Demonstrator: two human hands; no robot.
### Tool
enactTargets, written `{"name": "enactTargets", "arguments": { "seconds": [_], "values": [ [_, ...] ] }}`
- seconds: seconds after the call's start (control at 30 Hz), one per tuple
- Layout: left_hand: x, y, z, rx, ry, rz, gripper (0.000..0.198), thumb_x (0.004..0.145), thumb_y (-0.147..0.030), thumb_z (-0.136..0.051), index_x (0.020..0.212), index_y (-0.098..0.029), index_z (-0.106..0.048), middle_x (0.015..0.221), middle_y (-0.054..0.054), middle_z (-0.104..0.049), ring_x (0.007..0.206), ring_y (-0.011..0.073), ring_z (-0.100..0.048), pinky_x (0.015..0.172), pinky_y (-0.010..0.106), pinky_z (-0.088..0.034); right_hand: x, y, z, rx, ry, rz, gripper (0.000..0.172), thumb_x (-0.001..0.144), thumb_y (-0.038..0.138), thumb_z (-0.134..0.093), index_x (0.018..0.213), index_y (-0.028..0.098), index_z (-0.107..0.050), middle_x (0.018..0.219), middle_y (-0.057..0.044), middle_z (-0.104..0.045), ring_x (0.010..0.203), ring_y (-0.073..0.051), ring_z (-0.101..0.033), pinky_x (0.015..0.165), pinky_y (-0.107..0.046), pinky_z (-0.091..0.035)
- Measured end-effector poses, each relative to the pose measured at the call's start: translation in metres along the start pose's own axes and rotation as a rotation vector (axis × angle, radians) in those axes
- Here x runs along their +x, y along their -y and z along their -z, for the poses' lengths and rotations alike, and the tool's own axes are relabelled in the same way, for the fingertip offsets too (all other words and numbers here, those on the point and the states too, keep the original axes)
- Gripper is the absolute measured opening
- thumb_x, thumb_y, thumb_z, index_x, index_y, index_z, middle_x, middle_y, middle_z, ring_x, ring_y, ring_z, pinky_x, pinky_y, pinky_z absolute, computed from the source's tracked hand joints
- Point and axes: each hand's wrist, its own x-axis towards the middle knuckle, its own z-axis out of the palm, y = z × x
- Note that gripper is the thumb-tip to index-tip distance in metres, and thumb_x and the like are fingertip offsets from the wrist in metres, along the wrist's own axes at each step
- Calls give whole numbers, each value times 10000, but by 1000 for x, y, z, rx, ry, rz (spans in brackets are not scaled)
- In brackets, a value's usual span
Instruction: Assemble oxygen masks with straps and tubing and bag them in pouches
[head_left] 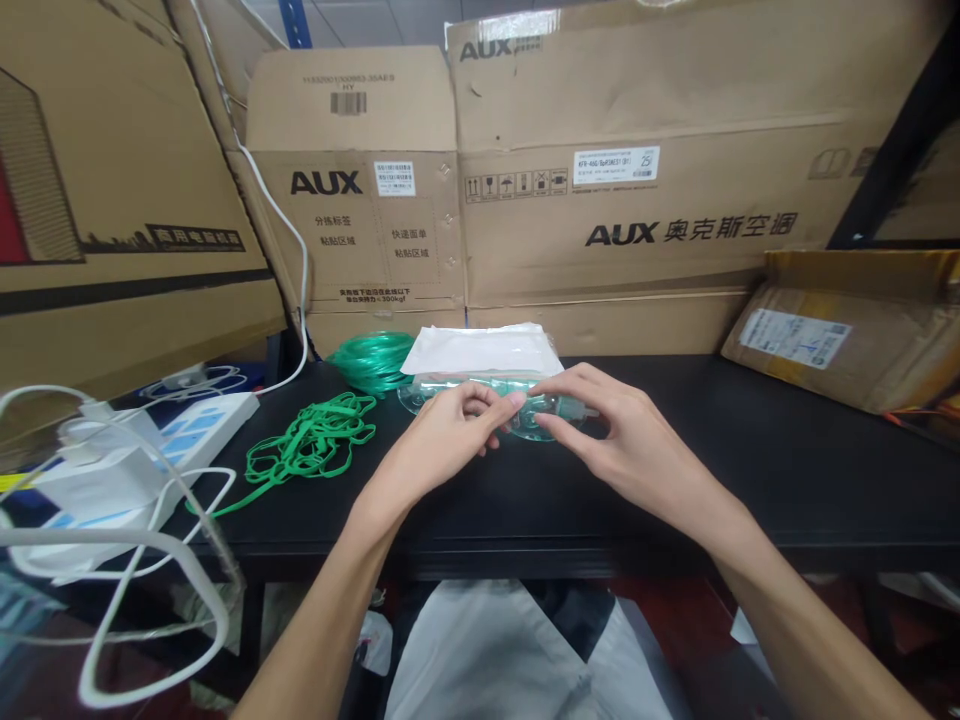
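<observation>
My left hand (454, 430) is closed, its thumb and fingers pinched together over the black table. Whatever is in that pinch is hidden or too small to name. Close beside the left thumb tip, my right hand (611, 420) has its thumb and index finger apart. Just behind both hands lie clear, green-tinted plastic pieces (409, 397), rounded and shaped like masks, partly covered by the fingers. A white flat packet (484, 349) rests behind them. To the left are a coil of green clear tubing (373, 358) and a loose heap of green elastic cord (315, 440).
Large cardboard boxes (630, 230) stand along the back of the black table (787, 480). A smaller taped box (825, 325) sits at the right. White power strips (202, 430) with plugs and looping cables (150, 540) crowd the left edge. Another big carton (135, 180) rises there.
</observation>
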Motion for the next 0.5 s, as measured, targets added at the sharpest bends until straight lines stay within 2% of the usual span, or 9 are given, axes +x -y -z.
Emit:
{"name": "enactTargets", "arguments": {
  "seconds": [0.1,0.23,0.37,0.5],
  "values": [
    [1,1,-1,-32,-8,-2,555,905,-700,-566,907,-155,-671,793,30,-666,646,140,-578,615,267,-455,-1,6,-5,-15,-60,2,189,978,260,-634,1161,272,-680,1165,-49,-679,1019,-219,-665,879,-326,-515],
    [2,-2,-3,-112,-18,-120,476,953,-621,-565,940,-164,-697,700,-11,-561,591,109,-475,563,243,-361,-1,9,-11,40,-73,-16,205,963,259,-650,1165,289,-664,1184,-58,-674,1090,-255,-661,942,-372,-517],
    [1,-9,-4,-155,-66,-243,387,967,-553,-594,902,-178,-668,701,-16,-531,633,118,-476,570,239,-355,1,8,-12,337,-131,-146,272,938,366,-700,1194,292,-647,1265,-48,-672,1186,-255,-648,976,-363,-548],
    [-2,-13,-6,-120,-111,-321,333,986,-503,-595,878,-192,-649,688,-26,-553,626,114,-483,615,245,-382,3,7,-8,556,-48,-260,308,953,440,-678,1217,281,-696,1209,-36,-730,1160,-235,-676,977,-343,-559]
  ]
}}
